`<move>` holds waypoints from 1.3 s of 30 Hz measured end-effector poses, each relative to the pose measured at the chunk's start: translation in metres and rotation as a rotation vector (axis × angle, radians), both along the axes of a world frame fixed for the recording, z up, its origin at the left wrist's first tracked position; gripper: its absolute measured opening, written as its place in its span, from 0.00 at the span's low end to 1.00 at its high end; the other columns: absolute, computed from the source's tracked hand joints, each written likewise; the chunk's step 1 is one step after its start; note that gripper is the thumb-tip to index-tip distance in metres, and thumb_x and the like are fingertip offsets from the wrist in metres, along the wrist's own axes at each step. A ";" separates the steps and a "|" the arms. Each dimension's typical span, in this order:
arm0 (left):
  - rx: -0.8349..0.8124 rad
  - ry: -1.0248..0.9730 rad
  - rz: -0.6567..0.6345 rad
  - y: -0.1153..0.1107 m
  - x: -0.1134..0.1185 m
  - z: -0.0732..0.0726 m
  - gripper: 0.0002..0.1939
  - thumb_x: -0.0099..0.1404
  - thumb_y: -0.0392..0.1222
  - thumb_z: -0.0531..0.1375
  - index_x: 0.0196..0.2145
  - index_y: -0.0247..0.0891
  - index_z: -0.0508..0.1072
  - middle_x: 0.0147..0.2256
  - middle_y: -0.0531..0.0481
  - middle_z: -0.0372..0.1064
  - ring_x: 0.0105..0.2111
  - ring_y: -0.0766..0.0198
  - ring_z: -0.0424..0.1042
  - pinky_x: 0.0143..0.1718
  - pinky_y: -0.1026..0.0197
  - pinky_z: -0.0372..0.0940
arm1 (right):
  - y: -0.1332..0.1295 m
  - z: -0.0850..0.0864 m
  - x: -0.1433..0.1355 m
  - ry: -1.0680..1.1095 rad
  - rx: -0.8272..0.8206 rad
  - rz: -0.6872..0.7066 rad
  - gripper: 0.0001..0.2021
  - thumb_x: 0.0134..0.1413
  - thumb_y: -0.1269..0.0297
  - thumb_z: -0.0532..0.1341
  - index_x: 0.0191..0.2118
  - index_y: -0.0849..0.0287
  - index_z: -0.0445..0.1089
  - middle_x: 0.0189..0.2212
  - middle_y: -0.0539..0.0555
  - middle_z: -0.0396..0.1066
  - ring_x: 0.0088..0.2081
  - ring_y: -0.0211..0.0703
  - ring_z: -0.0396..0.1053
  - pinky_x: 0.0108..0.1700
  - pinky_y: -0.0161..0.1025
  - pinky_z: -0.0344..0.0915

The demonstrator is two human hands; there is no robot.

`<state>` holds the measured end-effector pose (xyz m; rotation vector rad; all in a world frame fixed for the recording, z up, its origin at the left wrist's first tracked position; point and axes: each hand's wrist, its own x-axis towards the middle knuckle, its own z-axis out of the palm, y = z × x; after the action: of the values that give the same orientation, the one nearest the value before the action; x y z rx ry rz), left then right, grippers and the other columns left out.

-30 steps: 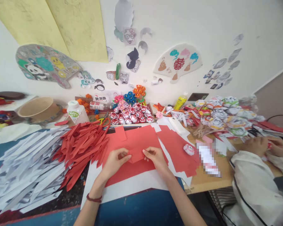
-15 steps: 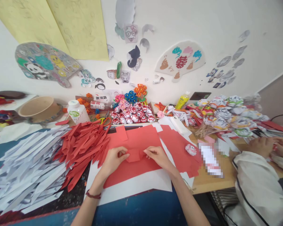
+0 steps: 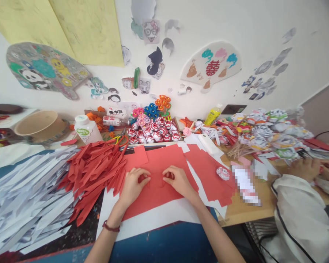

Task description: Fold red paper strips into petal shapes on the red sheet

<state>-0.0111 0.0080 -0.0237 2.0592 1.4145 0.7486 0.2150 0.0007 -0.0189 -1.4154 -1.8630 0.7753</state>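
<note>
Over a large red paper sheet [image 3: 164,157], my left hand [image 3: 134,183] and my right hand [image 3: 178,180] face each other with thumb and fingertips pinched. A small piece of red paper [image 3: 156,182] spans the gap between them, held at its two ends. Its outline is faint, since it matches the red beneath. White paper [image 3: 153,215] lies under the red sheet. Left of my left hand are a heap of folded red paper strips [image 3: 95,168] and a bigger heap of folded white strips [image 3: 35,197].
Behind the sheet stand a box of red-and-white paper flowers [image 3: 155,131], scissors [image 3: 122,138] and a white bottle [image 3: 87,129]. One paper flower [image 3: 222,173] rests on red sheets at right. A co-worker's hands [image 3: 307,170] are at the far right, near many paper flowers [image 3: 263,131].
My right hand has shifted slightly left, closer to my left hand. The small red paper has turned and now shows less distinctly against the sheet.
</note>
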 end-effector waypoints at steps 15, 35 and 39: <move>0.150 -0.045 -0.041 -0.009 0.005 -0.004 0.09 0.68 0.36 0.54 0.38 0.41 0.75 0.38 0.48 0.74 0.38 0.59 0.69 0.43 0.55 0.62 | -0.004 -0.011 -0.005 -0.074 0.228 0.018 0.09 0.60 0.72 0.61 0.41 0.54 0.76 0.38 0.53 0.75 0.40 0.44 0.69 0.43 0.41 0.65; 0.439 0.316 -0.227 -0.021 -0.001 -0.005 0.16 0.71 0.34 0.49 0.51 0.37 0.72 0.42 0.42 0.73 0.41 0.57 0.69 0.43 0.54 0.67 | -0.019 -0.016 -0.005 -0.556 0.628 0.157 0.15 0.63 0.79 0.52 0.47 0.62 0.74 0.38 0.57 0.73 0.39 0.45 0.67 0.38 0.41 0.65; 0.504 0.389 -0.267 -0.024 0.000 -0.004 0.17 0.72 0.35 0.48 0.53 0.35 0.70 0.45 0.40 0.72 0.43 0.56 0.69 0.43 0.53 0.66 | -0.021 -0.015 -0.007 -0.646 0.668 0.177 0.14 0.64 0.79 0.52 0.46 0.64 0.73 0.34 0.57 0.73 0.36 0.45 0.67 0.35 0.41 0.63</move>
<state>-0.0108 -0.0162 -0.0280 2.8432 1.1799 0.6612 0.2080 -0.0207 -0.0343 -1.1244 -2.4290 -0.2913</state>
